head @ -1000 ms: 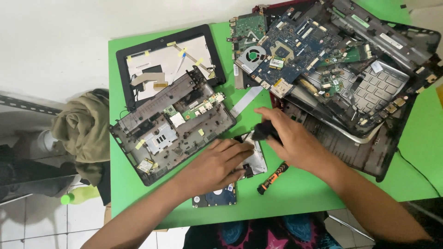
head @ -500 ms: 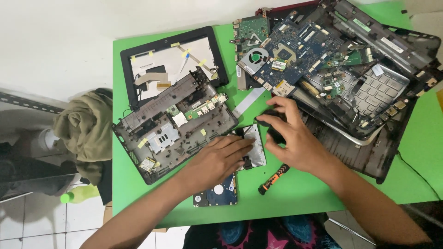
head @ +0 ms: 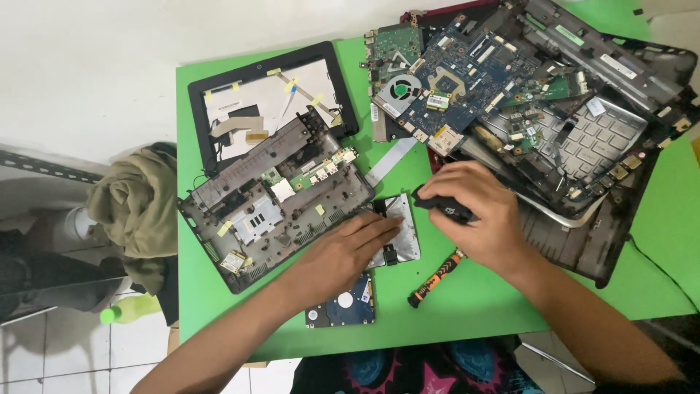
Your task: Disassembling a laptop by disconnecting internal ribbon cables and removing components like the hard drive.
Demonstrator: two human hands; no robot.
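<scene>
My left hand (head: 343, 252) lies flat, fingers together, on a silver metal drive bracket (head: 399, 235) in the middle of the green table (head: 474, 303). My right hand (head: 477, 211) is closed around a small black part (head: 446, 208) just right of the bracket. An orange-and-black screwdriver (head: 435, 279) lies on the table under my right wrist. A bare hard drive (head: 343, 306) sits near the front edge below my left hand.
A grey laptop base shell (head: 273, 208) lies left of centre, with a black screen bezel (head: 266, 98) behind it. A blue motherboard with fan (head: 452, 80) and stacked laptop casings (head: 583, 146) fill the right. An olive cloth (head: 135, 204) hangs off the table's left side.
My right hand has shifted slightly up and right with the black part. The left hand stays pressed on the bracket.
</scene>
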